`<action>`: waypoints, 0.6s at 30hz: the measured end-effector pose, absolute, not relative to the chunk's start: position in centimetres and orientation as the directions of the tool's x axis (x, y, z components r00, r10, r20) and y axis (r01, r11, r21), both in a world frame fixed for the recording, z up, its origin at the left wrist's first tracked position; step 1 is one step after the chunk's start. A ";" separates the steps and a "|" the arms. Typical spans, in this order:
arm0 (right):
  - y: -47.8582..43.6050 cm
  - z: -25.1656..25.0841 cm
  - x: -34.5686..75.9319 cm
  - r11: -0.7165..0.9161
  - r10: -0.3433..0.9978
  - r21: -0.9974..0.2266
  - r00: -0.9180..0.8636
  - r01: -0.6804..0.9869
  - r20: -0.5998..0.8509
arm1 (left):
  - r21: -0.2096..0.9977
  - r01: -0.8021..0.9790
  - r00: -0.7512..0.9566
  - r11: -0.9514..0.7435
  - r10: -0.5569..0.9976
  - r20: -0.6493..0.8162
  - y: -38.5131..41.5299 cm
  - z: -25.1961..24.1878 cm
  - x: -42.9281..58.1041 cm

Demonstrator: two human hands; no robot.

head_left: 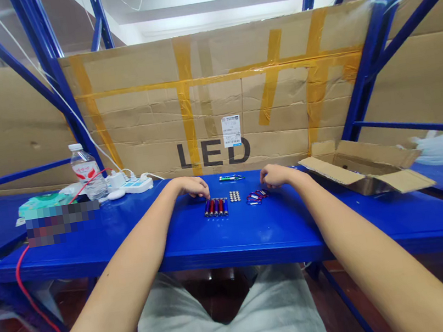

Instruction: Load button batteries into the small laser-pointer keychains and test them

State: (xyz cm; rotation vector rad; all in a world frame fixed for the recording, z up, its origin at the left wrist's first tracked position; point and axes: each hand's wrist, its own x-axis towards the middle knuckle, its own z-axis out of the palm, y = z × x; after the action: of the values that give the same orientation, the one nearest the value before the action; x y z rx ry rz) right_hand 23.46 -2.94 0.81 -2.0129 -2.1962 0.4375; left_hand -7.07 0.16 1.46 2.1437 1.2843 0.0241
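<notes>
A row of small red and blue metal tubes (216,207), which look like mini flashlights, lies side by side on the blue table (233,242). My left hand (193,187) is at the row's far left end, its fingers curled, with the fingertips at or just above the tubes. Small silver button cells (235,196) sit in a tight grid right of the tubes. Beside them lie red and blue carabiners (254,200). My right hand (273,175) rests just behind the carabiners, fingers bent down and together. Whatever either hand pinches is hidden.
A slim green pen-like tool (230,178) lies behind the cells. An open cardboard box (365,166) stands at right. On the left are a water bottle (88,172), a white power strip (137,185) and a red cable (20,274). A large cardboard sheet (148,121) walls the back.
</notes>
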 end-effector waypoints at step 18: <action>-2.5 0.4 23.8 0.068 0.990 -0.358 -0.108 0.931 -0.092 | 0.530 0.795 0.489 -0.294 0.829 -0.273 0.7 1.1 -7.2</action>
State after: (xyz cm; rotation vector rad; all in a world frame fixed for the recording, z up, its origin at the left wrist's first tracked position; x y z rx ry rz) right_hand 23.83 -2.45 0.36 -1.9705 -2.1599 0.4949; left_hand -7.25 0.66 1.13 2.1207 1.3317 0.0704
